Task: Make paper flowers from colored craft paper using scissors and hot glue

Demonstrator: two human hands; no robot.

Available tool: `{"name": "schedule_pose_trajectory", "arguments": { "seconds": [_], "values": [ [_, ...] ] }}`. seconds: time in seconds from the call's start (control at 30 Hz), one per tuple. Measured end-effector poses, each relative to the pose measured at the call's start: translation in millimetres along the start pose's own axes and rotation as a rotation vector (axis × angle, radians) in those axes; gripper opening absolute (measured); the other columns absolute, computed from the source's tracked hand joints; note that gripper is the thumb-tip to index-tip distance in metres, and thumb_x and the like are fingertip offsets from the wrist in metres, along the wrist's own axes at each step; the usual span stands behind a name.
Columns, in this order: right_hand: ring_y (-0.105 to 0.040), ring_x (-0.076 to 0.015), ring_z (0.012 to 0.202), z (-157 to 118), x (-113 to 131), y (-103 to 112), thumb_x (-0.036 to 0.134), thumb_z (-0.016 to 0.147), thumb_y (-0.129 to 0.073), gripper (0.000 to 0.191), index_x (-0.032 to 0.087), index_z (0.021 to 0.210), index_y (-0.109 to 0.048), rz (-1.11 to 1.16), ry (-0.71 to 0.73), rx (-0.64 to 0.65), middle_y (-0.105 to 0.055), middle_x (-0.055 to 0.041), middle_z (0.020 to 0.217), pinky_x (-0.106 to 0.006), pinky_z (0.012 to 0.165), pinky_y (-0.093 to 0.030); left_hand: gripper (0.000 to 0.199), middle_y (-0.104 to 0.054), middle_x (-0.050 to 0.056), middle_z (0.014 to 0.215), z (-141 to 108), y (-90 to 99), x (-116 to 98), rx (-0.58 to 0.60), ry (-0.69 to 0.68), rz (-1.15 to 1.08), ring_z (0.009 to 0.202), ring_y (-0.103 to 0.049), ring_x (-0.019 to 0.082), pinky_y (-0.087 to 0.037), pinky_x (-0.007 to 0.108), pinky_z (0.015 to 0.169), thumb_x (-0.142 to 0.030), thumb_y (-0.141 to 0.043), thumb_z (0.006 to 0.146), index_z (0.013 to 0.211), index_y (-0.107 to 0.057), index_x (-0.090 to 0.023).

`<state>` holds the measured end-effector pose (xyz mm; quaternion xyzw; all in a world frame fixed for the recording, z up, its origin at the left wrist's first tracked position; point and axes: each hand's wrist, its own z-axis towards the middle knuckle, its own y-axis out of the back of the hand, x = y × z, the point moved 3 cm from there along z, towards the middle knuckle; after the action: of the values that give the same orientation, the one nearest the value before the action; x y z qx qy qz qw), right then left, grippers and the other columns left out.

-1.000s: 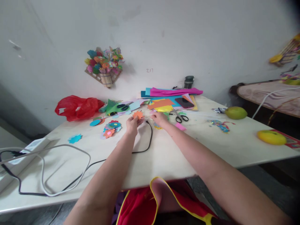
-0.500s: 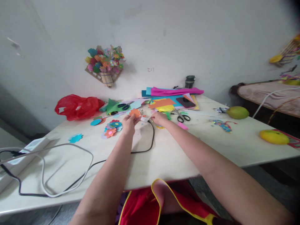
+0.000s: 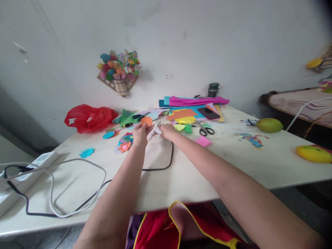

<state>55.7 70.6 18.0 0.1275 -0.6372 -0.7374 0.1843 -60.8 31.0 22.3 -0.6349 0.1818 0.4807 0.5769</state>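
Note:
An orange paper flower (image 3: 147, 120) is pinched between the fingers of my left hand (image 3: 140, 134), held up a little above the table. My right hand (image 3: 166, 131) is closed around a small white glue gun (image 3: 156, 130), partly hidden by the fingers. Its black cord (image 3: 172, 155) curves down over the table. Close to my left wrist lies a pile of layered paper flowers (image 3: 125, 146). Scissors with black handles (image 3: 206, 131) and a pink paper piece (image 3: 203, 141) rest to the right of my right hand.
A red plastic bag (image 3: 90, 118) sits at the back left. Coloured sheets (image 3: 184, 113) and a phone (image 3: 208, 113) lie at the back. Blue paper flowers (image 3: 86, 152) and a power strip (image 3: 38, 166) with looping cables are on the left; two mangoes (image 3: 269, 125) on the right.
My right hand has shifted slightly left with the glue gun, nearer my left hand. The orange flower has been raised slightly, and the view has turned a little left.

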Motion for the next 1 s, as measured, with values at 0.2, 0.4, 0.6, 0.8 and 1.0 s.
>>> {"name": "schedule_pose_trajectory", "arguments": {
  "seconds": [0.2, 0.4, 0.6, 0.8, 1.0],
  "values": [
    [-0.056, -0.0270, 0.104, 14, -2, 1, 0.025, 0.081, -0.052, 0.044, 0.017, 0.124, -0.050, 0.020, 0.046, -0.067, -0.060, -0.0150, 0.114, -0.035, 0.082, -0.043, 0.008, -0.061, 0.001, 0.067, 2, -2.2, -11, 0.001, -0.123, 0.057, 0.064, -0.065, 0.013, -0.053, 0.033, 0.079, -0.012, -0.056, 0.074, 0.073, -0.049, -0.015],
    [-0.052, -0.0255, 0.106, 9, -20, 29, 0.006, 0.076, -0.048, 0.053, 0.020, 0.127, -0.047, -0.015, 0.100, -0.234, -0.055, -0.0137, 0.116, -0.034, 0.085, -0.040, 0.006, -0.059, -0.002, 0.065, 10, 3.4, -33, -0.181, -0.349, 0.052, 0.062, -0.064, 0.012, -0.054, 0.030, 0.073, -0.015, -0.052, 0.077, 0.075, -0.046, -0.017],
    [-0.057, -0.0257, 0.096, -15, -54, 33, 0.029, 0.077, -0.057, 0.041, 0.023, 0.117, -0.054, 0.228, -0.213, -0.367, -0.062, -0.0089, 0.106, -0.034, 0.078, -0.043, 0.010, -0.059, -0.001, 0.065, 11, 2.1, -10, -0.174, -0.208, 0.020, 0.059, -0.064, 0.011, -0.054, 0.030, 0.074, -0.008, -0.054, 0.074, 0.071, -0.048, -0.015],
    [-0.060, -0.0233, 0.082, -34, -77, 17, 0.040, 0.071, -0.060, 0.031, 0.021, 0.096, -0.064, 0.639, -0.324, -0.435, -0.066, -0.0059, 0.086, -0.031, 0.069, -0.043, 0.005, -0.063, 0.003, 0.065, -1, 1.3, 30, 0.042, 0.045, 0.095, 0.064, -0.066, 0.013, -0.054, 0.031, 0.075, -0.011, -0.059, 0.074, 0.074, -0.054, -0.012],
    [-0.042, -0.0086, 0.038, -51, -82, 17, 0.031, 0.067, -0.064, 0.017, 0.017, 0.068, -0.055, 1.137, -0.171, -0.326, -0.047, 0.0048, 0.046, -0.021, 0.040, -0.035, 0.008, -0.063, 0.005, 0.065, -4, 7.4, 43, 0.153, 0.175, 0.101, 0.067, -0.066, 0.015, -0.054, 0.035, 0.080, -0.010, -0.061, 0.074, 0.071, -0.054, -0.011]
  ]
}}
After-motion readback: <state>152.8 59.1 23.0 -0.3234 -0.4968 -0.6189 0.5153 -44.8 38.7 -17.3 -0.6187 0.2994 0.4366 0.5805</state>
